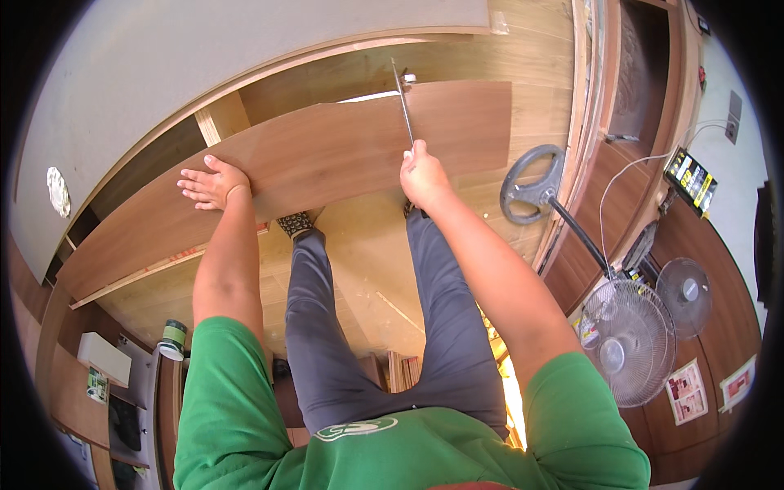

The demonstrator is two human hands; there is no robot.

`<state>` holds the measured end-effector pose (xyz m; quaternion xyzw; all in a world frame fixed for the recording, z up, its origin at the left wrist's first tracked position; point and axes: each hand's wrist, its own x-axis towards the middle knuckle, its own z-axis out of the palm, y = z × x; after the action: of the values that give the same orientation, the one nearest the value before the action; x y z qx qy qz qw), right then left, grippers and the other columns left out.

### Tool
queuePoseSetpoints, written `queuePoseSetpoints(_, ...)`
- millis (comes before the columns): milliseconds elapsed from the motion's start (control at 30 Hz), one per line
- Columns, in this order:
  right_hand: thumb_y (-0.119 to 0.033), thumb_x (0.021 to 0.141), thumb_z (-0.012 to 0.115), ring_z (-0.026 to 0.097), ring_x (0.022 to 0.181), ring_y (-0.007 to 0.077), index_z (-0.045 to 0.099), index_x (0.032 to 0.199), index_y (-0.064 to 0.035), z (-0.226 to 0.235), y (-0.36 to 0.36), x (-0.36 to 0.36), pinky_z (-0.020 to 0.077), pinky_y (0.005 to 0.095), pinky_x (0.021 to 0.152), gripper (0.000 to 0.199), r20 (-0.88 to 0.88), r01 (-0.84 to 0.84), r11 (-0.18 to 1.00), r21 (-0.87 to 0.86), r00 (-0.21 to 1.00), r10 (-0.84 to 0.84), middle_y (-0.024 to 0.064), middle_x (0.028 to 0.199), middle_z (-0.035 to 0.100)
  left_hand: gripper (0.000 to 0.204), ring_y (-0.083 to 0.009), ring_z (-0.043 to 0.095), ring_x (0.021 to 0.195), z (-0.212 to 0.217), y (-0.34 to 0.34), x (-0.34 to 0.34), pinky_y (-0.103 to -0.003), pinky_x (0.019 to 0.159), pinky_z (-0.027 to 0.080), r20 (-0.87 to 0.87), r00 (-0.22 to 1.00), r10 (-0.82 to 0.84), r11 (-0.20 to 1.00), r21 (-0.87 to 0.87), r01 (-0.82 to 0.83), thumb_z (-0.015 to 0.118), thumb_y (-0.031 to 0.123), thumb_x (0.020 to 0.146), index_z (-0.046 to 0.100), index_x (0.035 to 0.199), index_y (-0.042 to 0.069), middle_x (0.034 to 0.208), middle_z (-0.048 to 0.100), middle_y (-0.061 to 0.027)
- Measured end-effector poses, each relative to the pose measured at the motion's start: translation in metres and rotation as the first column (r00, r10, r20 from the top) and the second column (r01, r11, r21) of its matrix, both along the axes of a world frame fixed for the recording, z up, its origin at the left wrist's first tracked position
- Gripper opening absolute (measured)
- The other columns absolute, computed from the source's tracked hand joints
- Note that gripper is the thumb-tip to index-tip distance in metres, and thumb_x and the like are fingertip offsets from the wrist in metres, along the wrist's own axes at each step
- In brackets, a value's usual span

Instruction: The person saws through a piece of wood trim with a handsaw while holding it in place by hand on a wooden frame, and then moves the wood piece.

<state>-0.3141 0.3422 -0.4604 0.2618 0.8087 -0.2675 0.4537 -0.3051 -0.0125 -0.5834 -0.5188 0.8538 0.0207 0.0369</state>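
Note:
A long brown wood-grain board (318, 151) lies across the space in front of me. My left hand (216, 184) rests flat on it toward the left, fingers spread. My right hand (424, 175) is closed at the board's near edge around what looks like a handsaw (404, 102), its thin blade seen almost edge-on. The blade crosses the right part of the board and sticks out past the far edge; the grip is hidden in my fist. Beside the blade, at the far edge, sits a small white round thing (411, 78).
A large pale panel (269, 37) spans the far side. Right of the board stands a grey wheel-shaped fan base (532, 184) with a dark pole. Further right are a fan cage (629, 343) and a yellow-black box (691, 181). A green-white can (172, 339) stands at left.

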Motion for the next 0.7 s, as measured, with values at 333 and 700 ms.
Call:
queuePoseSetpoints(333, -0.029, 0.105, 0.041, 0.063, 0.049, 0.0240, 0.050, 0.117, 0.0032, 0.014, 0.007, -0.049, 0.0540, 0.0384, 0.046, 0.036, 0.129, 0.164, 0.985, -0.059, 0.979, -0.155, 0.0175, 0.075, 0.066, 0.077, -0.0273, 0.009, 0.156, -0.004, 0.000, -0.001, -0.053, 0.124, 0.007, -0.018, 1.000, 0.009, 1.000, -0.011, -0.009, 0.029, 0.063, 0.101, 0.017, 0.162, 0.018, 0.169, 0.010, -0.0069)
queuePoseSetpoints(700, -0.033, 0.104, 0.044, 0.059, 0.045, 0.0207, 0.054, 0.102, 0.0029, 0.066, 0.028, -0.013, 0.0501, 0.0361, 0.045, 0.038, 0.076, 0.222, 0.973, -0.068, 0.973, -0.217, 0.0130, 0.062, 0.060, 0.078, -0.0284, 0.008, 0.156, -0.001, -0.002, -0.001, -0.053, 0.124, 0.006, -0.042, 0.999, 0.005, 1.000, 0.012, -0.005, 0.029, 0.063, 0.101, 0.017, 0.162, 0.016, 0.169, 0.010, -0.0082)
